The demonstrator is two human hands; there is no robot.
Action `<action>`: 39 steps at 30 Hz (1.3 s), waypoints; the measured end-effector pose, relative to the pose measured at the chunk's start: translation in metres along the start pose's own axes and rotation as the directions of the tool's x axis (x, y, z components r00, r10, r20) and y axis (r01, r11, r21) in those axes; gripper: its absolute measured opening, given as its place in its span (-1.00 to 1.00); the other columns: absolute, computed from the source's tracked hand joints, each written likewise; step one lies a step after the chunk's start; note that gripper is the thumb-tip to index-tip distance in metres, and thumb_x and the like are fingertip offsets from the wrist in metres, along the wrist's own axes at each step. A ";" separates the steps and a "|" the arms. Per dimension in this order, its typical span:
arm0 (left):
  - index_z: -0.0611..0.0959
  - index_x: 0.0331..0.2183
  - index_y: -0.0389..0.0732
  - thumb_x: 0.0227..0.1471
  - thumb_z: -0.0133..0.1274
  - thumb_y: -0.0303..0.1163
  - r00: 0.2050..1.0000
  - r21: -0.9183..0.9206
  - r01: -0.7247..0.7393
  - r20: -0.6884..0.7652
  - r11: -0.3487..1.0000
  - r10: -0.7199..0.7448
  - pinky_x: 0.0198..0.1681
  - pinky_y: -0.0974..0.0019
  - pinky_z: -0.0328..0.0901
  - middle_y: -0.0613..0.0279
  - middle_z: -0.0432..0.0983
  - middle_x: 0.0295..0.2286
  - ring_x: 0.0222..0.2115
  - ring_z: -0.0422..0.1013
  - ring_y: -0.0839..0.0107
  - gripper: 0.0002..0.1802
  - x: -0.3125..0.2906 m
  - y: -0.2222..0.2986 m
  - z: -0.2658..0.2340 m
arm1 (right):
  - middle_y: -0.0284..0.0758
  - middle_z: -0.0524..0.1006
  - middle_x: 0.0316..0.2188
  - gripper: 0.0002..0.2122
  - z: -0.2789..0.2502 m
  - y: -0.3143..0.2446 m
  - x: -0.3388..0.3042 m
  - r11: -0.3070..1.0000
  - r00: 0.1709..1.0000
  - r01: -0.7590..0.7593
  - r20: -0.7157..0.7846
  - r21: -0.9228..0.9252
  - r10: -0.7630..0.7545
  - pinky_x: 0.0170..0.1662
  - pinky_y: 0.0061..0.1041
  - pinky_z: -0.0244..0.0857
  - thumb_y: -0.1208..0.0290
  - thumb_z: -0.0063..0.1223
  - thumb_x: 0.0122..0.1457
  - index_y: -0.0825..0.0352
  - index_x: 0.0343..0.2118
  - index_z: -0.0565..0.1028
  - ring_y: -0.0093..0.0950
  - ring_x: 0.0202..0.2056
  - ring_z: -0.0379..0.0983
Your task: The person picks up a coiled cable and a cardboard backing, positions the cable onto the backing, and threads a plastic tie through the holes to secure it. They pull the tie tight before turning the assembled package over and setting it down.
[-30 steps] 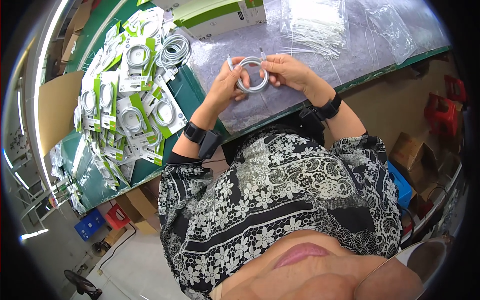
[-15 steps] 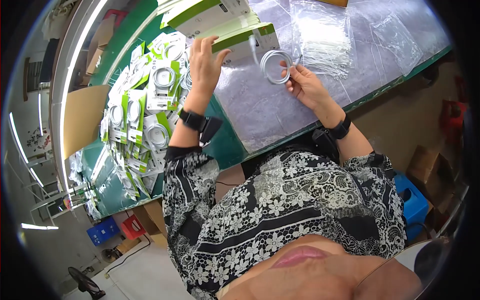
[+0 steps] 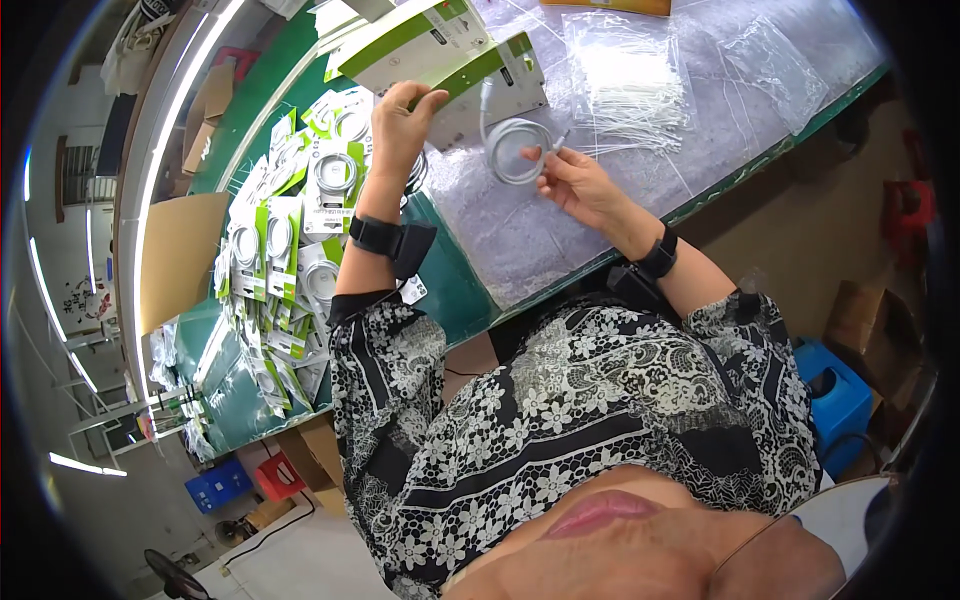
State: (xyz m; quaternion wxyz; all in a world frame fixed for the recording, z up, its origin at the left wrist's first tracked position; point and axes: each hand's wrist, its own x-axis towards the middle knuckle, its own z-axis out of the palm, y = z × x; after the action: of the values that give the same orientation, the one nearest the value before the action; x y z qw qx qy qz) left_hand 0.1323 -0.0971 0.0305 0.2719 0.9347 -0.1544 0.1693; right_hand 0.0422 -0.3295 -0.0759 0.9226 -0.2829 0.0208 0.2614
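Observation:
My right hand (image 3: 585,190) is closed on a coiled white cable (image 3: 497,170), pinching the right side of its loop above the grey table. One connector end stands up from the coil in front of the cards. At the front of a stack of green-and-white packaging cards, my left hand (image 3: 398,135) has thumb and forefinger pinched at the left corner of the front card (image 3: 500,95). Behind it stand more packaging cards (image 3: 415,45). Left of my left arm lies a heap of carded cables (image 3: 335,175), each a white coil on a green-and-white card.
A clear bag of thin white ties (image 3: 635,95) lies beyond my right hand, with another clear plastic bag (image 3: 775,75) to its right. A brown box (image 3: 605,4) sits at the far edge. A blue stool (image 3: 830,400) and a cardboard box (image 3: 865,330) stand at lower right.
My left hand has gone from spread fingers to a pinch at the card's corner. My right hand has brought the coiled cable a little left and nearer.

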 end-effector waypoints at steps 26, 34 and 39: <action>0.53 -0.30 -0.33 0.09 0.01 -0.33 0.815 -0.962 0.222 0.093 0.161 -0.573 -0.58 0.41 0.34 0.18 0.51 -0.49 -0.62 0.43 0.46 -0.76 -0.129 0.053 0.084 | -0.42 0.40 -0.34 -0.70 0.005 -0.003 -0.016 0.728 0.902 0.236 -0.133 -0.643 -0.410 -0.37 -0.59 0.25 0.29 0.02 0.16 0.09 -0.03 0.43 -0.61 -0.39 0.33; 0.51 -0.28 -0.35 0.11 0.00 -0.31 0.802 -0.952 0.295 0.201 0.081 -0.562 -0.57 0.38 0.36 0.15 0.52 -0.48 -0.60 0.44 0.43 -0.74 -0.135 0.049 0.091 | -0.32 0.35 -0.10 -0.63 0.028 -0.034 -0.021 -0.572 0.548 0.460 0.724 -0.679 -0.419 -0.02 -0.35 0.19 0.46 0.19 -0.07 0.06 -0.13 0.51 -0.37 -0.12 0.29; 0.44 -0.16 -0.38 0.14 -0.04 -0.31 0.845 -0.935 0.331 0.353 -0.127 -0.400 -0.41 0.30 0.42 0.05 0.51 -0.34 -0.45 0.49 0.32 -0.66 -0.143 0.065 0.081 | -0.37 0.38 -0.23 -0.69 0.022 -0.036 -0.012 -0.563 0.593 0.509 0.739 -0.652 -0.320 -0.05 -0.36 0.19 0.50 0.21 -0.13 0.08 -0.24 0.55 -0.34 -0.18 0.32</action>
State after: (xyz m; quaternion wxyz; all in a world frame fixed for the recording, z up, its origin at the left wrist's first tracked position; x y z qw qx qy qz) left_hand -0.0015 -0.1665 -0.0612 0.8823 0.4660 0.0456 -0.0478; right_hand 0.0472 -0.3488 -0.0374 0.3300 -0.8278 -0.3733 -0.2579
